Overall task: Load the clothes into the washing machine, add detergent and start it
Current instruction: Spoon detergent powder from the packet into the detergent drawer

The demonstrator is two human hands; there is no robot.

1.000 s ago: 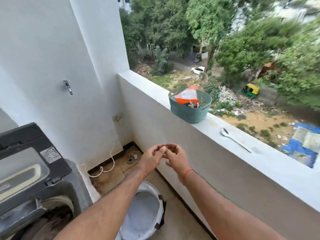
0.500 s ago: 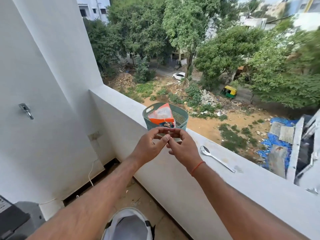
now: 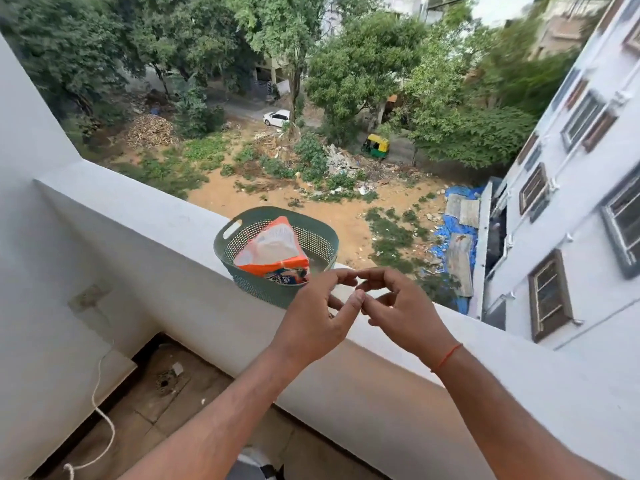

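Hands: both were raised together at centre frame, over the ledge, fingertips meeting tip to tip.
Left hand [image 3: 320, 315]: fingers loosely curled, forefinger and thumb reaching toward the other hand's; whether anything small was pinched between them could not be told.
Right hand [image 3: 398, 306]: fingers likewise curled inward, tips touching the left hand's; nothing plainly held.
Wrist: a thin red thread [image 3: 446, 356] ran round the right wrist.
Basket [image 3: 327, 237]: a teal perforated plastic basket with a slot handle stood on the parapet ledge [image 3: 138, 209], just left of and behind the hands, at centre frame.
Basket contents: one detergent pouch [image 3: 272, 249], orange and white, stood tilted inside, leaning on the basket's near wall.
Writing: blue print showed at the pouch's lower end, too small and half hidden to read; no brand could be made out.
Washing machine: out of view in this frame.
Lower edge: a white, dark-trimmed rim [image 3: 256, 467] showed between the forearms; what it was could not be told.
Floor: a white cord [image 3: 104, 420] trailed over brown tiles at lower left, near a floor drain [image 3: 164, 379].
Beyond the ledge: a white car [image 3: 276, 117] and a yellow-green auto-rickshaw [image 3: 376, 145] stood on the road at upper centre.
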